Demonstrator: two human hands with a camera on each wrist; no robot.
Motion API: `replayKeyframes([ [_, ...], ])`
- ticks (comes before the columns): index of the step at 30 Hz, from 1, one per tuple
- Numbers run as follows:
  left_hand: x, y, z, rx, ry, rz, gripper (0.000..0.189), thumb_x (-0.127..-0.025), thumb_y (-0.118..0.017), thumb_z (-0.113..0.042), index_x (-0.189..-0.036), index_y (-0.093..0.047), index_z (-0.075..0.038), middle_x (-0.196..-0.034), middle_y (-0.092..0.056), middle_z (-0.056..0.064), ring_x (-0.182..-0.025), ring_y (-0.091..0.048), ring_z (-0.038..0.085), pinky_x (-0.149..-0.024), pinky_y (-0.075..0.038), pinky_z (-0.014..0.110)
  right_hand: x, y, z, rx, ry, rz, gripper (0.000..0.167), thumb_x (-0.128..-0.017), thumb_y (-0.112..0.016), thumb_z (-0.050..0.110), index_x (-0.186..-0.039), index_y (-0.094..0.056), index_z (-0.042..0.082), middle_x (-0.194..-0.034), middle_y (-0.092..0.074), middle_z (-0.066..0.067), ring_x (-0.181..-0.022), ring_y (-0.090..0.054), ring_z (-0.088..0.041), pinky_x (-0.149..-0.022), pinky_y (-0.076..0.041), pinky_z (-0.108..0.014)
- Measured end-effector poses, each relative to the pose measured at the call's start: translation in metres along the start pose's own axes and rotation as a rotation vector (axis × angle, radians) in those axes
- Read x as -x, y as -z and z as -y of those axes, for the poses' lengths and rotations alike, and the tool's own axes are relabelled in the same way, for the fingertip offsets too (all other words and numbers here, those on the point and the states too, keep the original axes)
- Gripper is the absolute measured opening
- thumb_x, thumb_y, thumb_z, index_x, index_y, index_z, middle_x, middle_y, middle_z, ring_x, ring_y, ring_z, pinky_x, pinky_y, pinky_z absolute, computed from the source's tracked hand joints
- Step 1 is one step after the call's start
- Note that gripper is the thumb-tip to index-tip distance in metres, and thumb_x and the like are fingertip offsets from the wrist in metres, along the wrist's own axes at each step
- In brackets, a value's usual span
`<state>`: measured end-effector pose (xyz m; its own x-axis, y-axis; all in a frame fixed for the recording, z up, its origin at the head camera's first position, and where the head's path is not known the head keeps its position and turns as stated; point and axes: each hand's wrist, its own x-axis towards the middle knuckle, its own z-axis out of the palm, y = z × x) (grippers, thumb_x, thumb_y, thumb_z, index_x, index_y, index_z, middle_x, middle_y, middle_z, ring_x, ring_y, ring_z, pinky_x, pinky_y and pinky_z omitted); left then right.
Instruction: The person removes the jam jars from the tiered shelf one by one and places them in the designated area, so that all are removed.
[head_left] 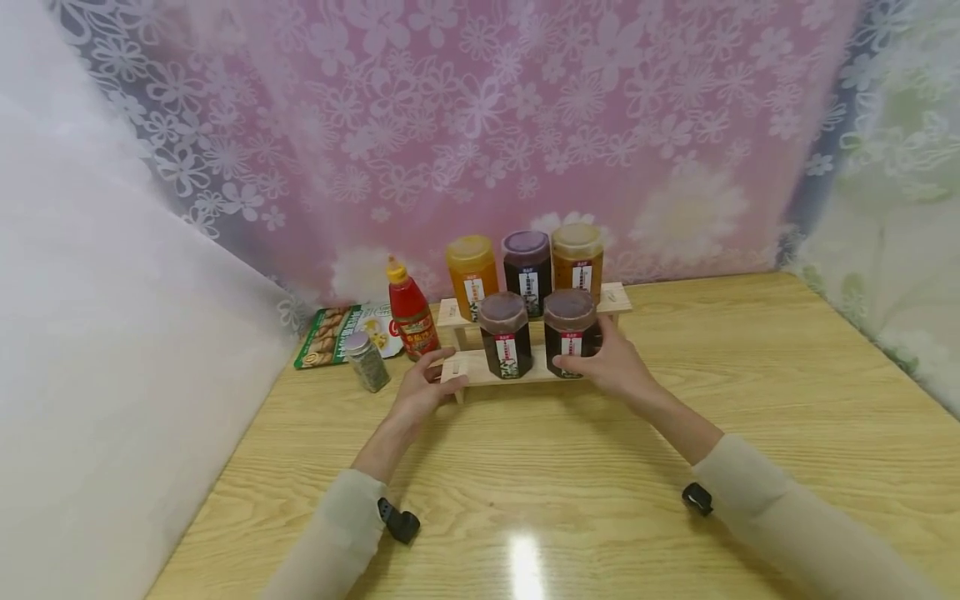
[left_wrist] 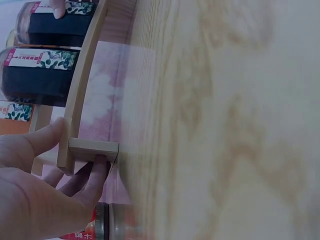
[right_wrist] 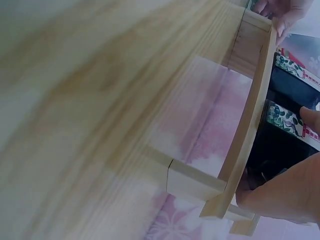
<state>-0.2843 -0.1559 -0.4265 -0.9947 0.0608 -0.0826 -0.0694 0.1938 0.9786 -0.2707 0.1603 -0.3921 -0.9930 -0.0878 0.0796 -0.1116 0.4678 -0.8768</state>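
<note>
A two-step wooden rack (head_left: 474, 367) stands on the table and carries several jars. My left hand (head_left: 418, 392) grips the left end of its lower step; in the left wrist view the thumb is on the board (left_wrist: 75, 115) and the fingers are at the leg (left_wrist: 95, 146). My right hand (head_left: 619, 368) holds the right-hand dark jar (head_left: 567, 325) on the lower step, thumb across its front label and fingers round its right side. Beside it stands another dark jar (head_left: 501, 323). Behind, the upper step holds an orange jar (head_left: 471, 260), a purple-lidded jar (head_left: 527, 265) and an amber jar (head_left: 576, 254).
Left of the rack stand a red sauce bottle (head_left: 412, 312) with a yellow cap and a small spice jar (head_left: 367, 364). A green food packet (head_left: 324, 337) lies behind them. A floral curtain (head_left: 480, 125) hangs along the table's back edge.
</note>
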Motion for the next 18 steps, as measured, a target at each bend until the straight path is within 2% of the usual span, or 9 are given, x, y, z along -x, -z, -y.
replayKeyframes([
  [4, 0.001, -0.002, -0.001, -0.017, -0.013, 0.005, 0.061, -0.095, -0.077, -0.014, -0.151, -0.053, -0.017, -0.149, -0.054, 0.020, -0.131, -0.057, 0.033, -0.101, -0.053, 0.047, 0.005, 0.008, -0.003, 0.031, 0.010, 0.015, 0.103, -0.088, -0.084, 0.038, -0.165, -0.021, 0.010, -0.152, -0.047, -0.026, -0.138, -0.047, -0.046, -0.113, -0.038, -0.062],
  [9, 0.000, -0.006, -0.004, -0.008, -0.010, 0.011, 0.062, -0.096, -0.077, -0.011, -0.152, -0.052, -0.017, -0.148, -0.054, 0.020, -0.128, -0.059, 0.032, -0.101, -0.054, 0.047, 0.015, 0.025, -0.007, 0.029, 0.013, 0.032, 0.094, -0.089, -0.083, 0.036, -0.161, -0.030, 0.008, -0.143, -0.055, -0.023, -0.129, -0.055, -0.042, -0.107, -0.044, -0.059],
  [18, 0.002, -0.002, -0.003, -0.038, 0.006, 0.022, 0.062, -0.096, -0.076, -0.013, -0.152, -0.050, -0.019, -0.146, -0.055, 0.020, -0.126, -0.059, 0.032, -0.101, -0.054, 0.046, 0.027, 0.048, -0.021, -0.003, 0.032, 0.067, 0.087, -0.093, -0.080, 0.029, -0.160, -0.031, 0.002, -0.149, -0.049, -0.027, -0.136, -0.050, -0.043, -0.105, -0.045, -0.055],
])
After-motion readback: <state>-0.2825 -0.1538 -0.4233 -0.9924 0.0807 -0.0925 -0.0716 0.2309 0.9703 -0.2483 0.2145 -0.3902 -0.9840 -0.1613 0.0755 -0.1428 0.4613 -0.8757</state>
